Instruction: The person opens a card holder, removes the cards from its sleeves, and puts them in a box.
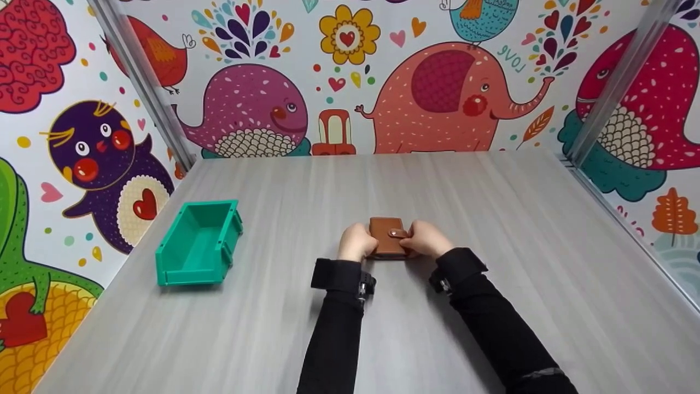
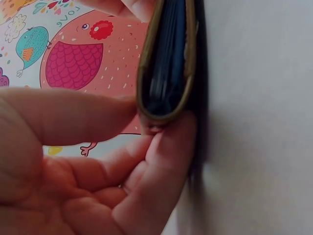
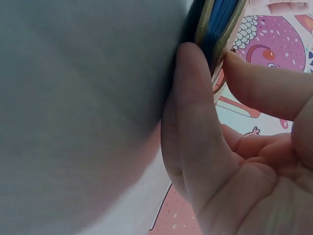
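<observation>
A brown wallet (image 1: 387, 243) with a snap strap across its right side is between both hands, close over the table, its strap lying over the front. My left hand (image 1: 357, 242) pinches the left edge between thumb and fingers; in the left wrist view the folded spine of the wallet (image 2: 167, 115) shows, with dark blue inner layers. On the opposite edge, near the strap, my right hand (image 1: 428, 238) pinches with thumb above and fingers beneath. Blue inner layers of the wallet (image 3: 220, 29) also show in the right wrist view.
A green open-fronted plastic bin (image 1: 188, 276) stands on the left of the pale wood-grain table (image 1: 284, 339). Printed cartoon-animal walls (image 1: 339, 82) enclose the back and sides, with metal posts (image 1: 143, 82) at the corners.
</observation>
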`<state>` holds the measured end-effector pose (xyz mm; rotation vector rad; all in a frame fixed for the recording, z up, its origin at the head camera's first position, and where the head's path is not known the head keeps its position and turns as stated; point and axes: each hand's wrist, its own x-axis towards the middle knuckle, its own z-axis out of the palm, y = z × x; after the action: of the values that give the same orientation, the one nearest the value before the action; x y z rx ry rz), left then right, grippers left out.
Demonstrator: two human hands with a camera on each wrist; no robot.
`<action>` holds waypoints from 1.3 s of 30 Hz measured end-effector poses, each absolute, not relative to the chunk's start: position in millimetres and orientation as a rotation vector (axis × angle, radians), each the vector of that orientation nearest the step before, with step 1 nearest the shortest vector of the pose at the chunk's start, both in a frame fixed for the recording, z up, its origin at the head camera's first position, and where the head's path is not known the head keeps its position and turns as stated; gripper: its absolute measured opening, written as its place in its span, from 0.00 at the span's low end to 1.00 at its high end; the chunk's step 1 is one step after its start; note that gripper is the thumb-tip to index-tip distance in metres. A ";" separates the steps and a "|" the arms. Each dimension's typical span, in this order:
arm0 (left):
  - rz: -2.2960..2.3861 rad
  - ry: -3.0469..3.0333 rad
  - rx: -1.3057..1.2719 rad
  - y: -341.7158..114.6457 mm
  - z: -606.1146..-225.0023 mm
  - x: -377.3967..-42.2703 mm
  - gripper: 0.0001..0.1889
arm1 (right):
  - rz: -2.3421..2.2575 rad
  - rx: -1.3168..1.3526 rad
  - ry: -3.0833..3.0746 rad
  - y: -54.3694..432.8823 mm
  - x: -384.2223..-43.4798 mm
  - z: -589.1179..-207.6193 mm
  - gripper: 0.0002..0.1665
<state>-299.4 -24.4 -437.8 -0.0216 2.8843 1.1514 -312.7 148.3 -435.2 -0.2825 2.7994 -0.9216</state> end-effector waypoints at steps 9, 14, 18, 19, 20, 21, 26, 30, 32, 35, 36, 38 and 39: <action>1.088 2.909 -0.041 -26.5 -437.1 -297.6 0.03 | -0.840 -0.328 2.843 144.1 -312.7 -435.3 0.11; 1.066 2.919 -0.067 -26.2 -436.5 -295.9 0.06 | -0.836 -0.319 2.848 142.6 -312.8 -436.1 0.11; 1.046 2.922 -0.082 -25.4 -436.0 -295.5 0.07 | -0.842 -0.331 2.861 141.8 -311.4 -435.8 0.13; 1.039 2.922 -0.086 -25.0 -435.7 -295.4 0.07 | -0.839 -0.335 2.864 141.5 -311.0 -435.4 0.14; 1.032 2.922 -0.089 -24.8 -435.6 -295.3 0.08 | -0.837 -0.336 2.865 141.3 -310.5 -434.9 0.14; 1.025 2.924 -0.092 -24.6 -435.5 -295.3 0.08 | -0.834 -0.337 2.867 141.0 -310.1 -434.4 0.15; 1.011 2.936 -0.090 -24.4 -436.0 -295.2 0.10 | -0.828 -0.322 2.869 140.9 -309.2 -434.1 0.15; 1.022 2.937 -0.086 -25.6 -437.0 -295.3 0.10 | -0.828 -0.325 2.873 141.5 -309.4 -432.2 0.11; 1.023 2.940 -0.086 -26.3 -437.4 -295.7 0.10 | -0.810 -0.335 2.909 141.4 -309.8 -430.1 0.10; 1.008 2.937 -0.086 -26.7 -437.9 -296.6 0.10 | -0.741 -0.351 3.007 138.9 -310.3 -426.9 0.13; 1.000 2.934 -0.087 -26.7 -438.0 -296.6 0.10 | -0.717 -0.356 3.041 137.7 -310.7 -426.2 0.15; 0.977 2.932 -0.086 -26.4 -437.8 -296.8 0.10 | -0.673 -0.365 3.097 134.5 -311.3 -425.6 0.17; 0.965 2.931 -0.087 -26.2 -437.7 -296.7 0.10 | -0.652 -0.378 3.121 132.6 -311.7 -425.5 0.18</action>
<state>-296.7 -26.2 -437.7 -0.0868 2.9314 0.9649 -311.7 132.6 -425.5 -0.3776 3.1211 -0.6515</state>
